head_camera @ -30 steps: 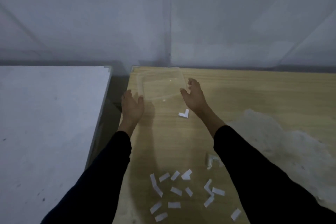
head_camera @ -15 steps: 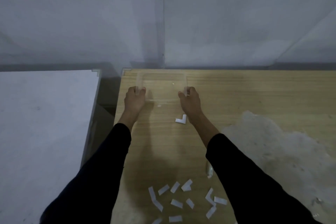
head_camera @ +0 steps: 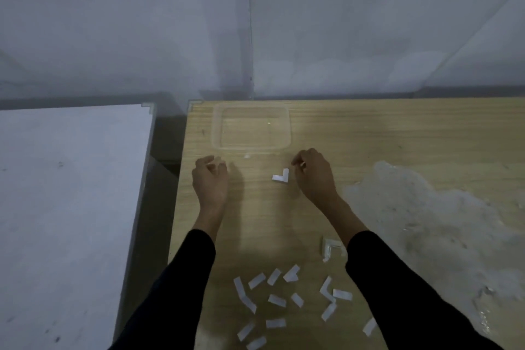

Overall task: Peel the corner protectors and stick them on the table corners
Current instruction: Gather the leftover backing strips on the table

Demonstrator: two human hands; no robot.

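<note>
Head view: both arms in black sleeves are reaching forward over the wooden tabletop (head_camera: 369,133). The left hand (head_camera: 210,179) is hanging just above the wood, palm down, near the left edge. Its fingers (head_camera: 217,165) are curling in loosely and are holding nothing. The right hand (head_camera: 314,176) is also facing palm down, with its wrist bending a little to the left. Its fingers (head_camera: 298,159) are curling under, and a tiny pale spot is showing at one tip. I cannot tell if they are pinching something.

A white L-shaped piece (head_camera: 281,176) is lying flat just beside the right hand, between the two hands. A clear box (head_camera: 216,128) is sitting past the hands, near the far left corner. A clear corner protector (head_camera: 329,248) is lying close to the right sleeve. Many white paper strips (head_camera: 275,300) are lying scattered between the two sleeves. A rough white patch (head_camera: 426,221) is covering the wood on the right.
</note>
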